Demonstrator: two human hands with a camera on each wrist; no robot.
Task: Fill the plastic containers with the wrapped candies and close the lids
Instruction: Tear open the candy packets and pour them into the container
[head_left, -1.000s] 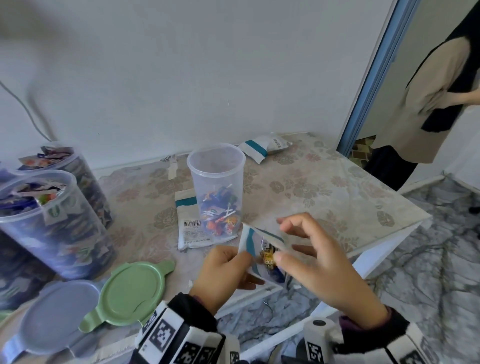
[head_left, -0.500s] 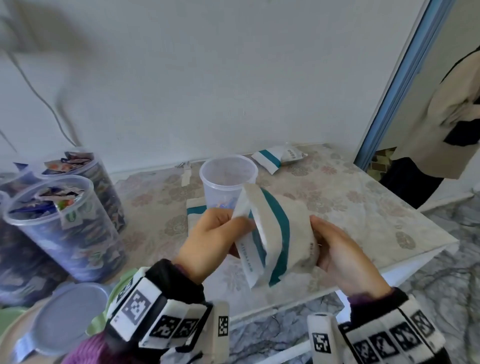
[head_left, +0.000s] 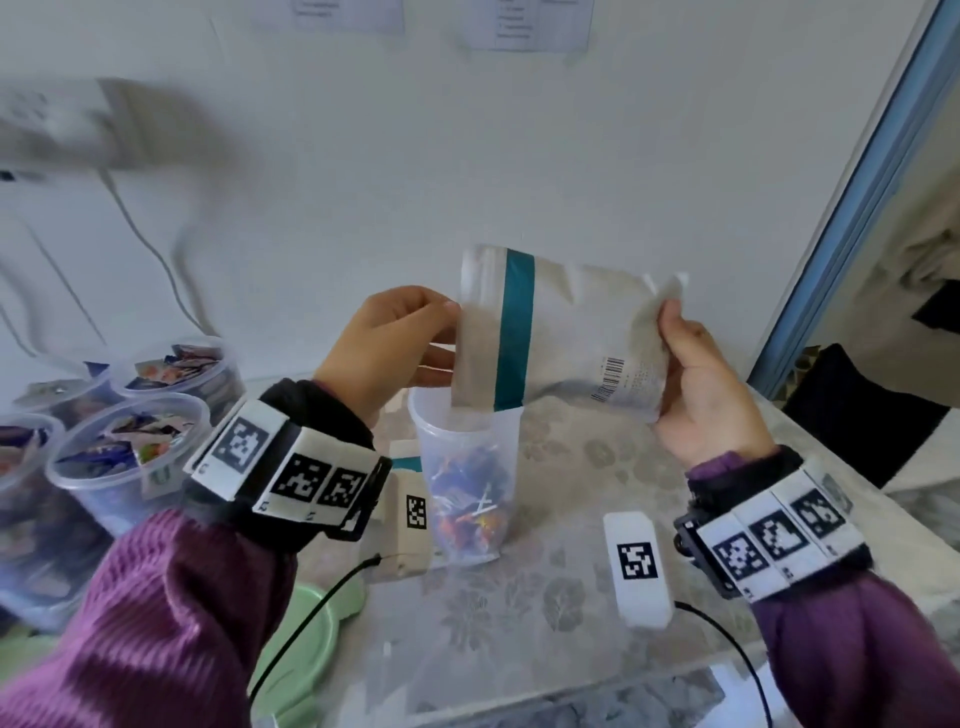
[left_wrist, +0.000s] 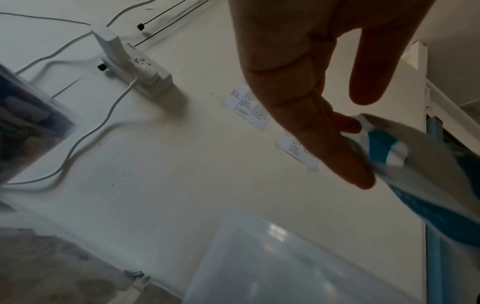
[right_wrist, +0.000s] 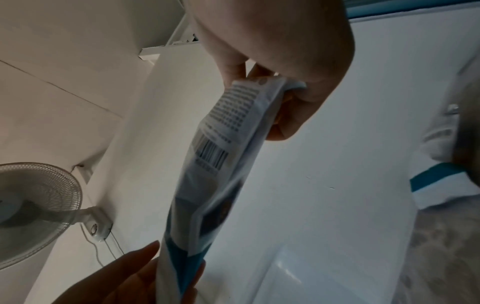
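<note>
Left hand (head_left: 387, 345), raised above the table (head_left: 571, 613), pinches the open end of the candy bag (head_left: 563, 338) between thumb and fingers. The bag lies tilted, its mouth lowered just over the rim of the clear container (head_left: 467, 467), which stands partly filled with wrapped candies (head_left: 465, 501). Right hand (head_left: 706, 395), held higher, grasps the bag's sealed end.

A white power strip (left_wrist: 135, 70) with cables hangs on the wall at upper left; a wall fan (right_wrist: 33, 207) sits lower left; two printed papers (head_left: 540, 23) are stuck along the top edge.
</note>
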